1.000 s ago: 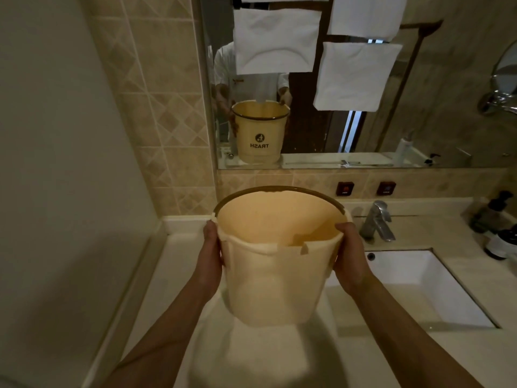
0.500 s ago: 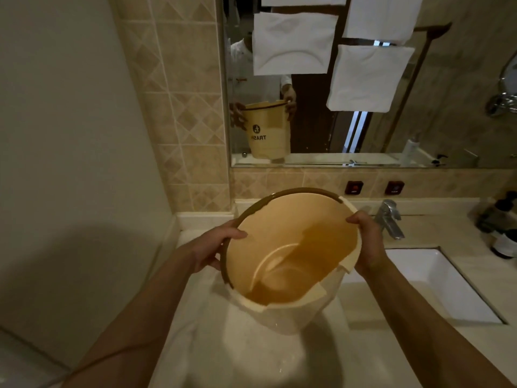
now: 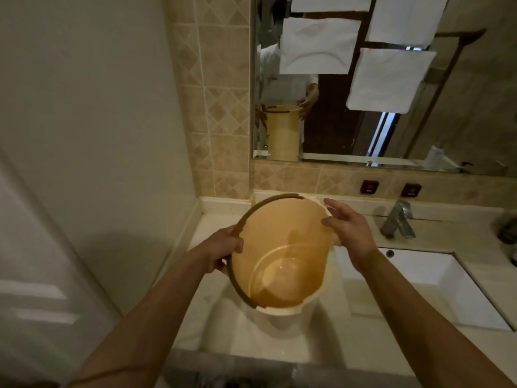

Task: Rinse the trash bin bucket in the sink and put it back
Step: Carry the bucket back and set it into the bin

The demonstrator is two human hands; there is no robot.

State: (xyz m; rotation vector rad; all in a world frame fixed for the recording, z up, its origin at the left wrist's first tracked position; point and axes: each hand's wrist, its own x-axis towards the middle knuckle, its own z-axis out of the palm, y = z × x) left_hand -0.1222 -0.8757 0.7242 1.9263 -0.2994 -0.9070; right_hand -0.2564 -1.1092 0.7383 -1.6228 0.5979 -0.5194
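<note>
The cream-coloured trash bin bucket (image 3: 279, 253) with a dark brown rim band hangs over the counter (image 3: 279, 345), left of the sink (image 3: 436, 278). Its mouth faces me and a little water lies in the bottom. My left hand (image 3: 223, 250) grips the rim on the left side. My right hand (image 3: 347, 228) is at the right rim with its fingers spread and straight, touching the edge or just off it. The mirror (image 3: 391, 130) shows the bucket's reflection.
A chrome faucet (image 3: 397, 219) stands behind the white sink. Dark bottles (image 3: 507, 231) sit at the right edge of the counter. A tiled wall and a plain wall close off the left side. White cloths cover parts of the mirror.
The bucket has tipped further, so its mouth faces me, and shifted left. My right hand has let go of the rim and opened its fingers. My left hand now wraps the rim.
</note>
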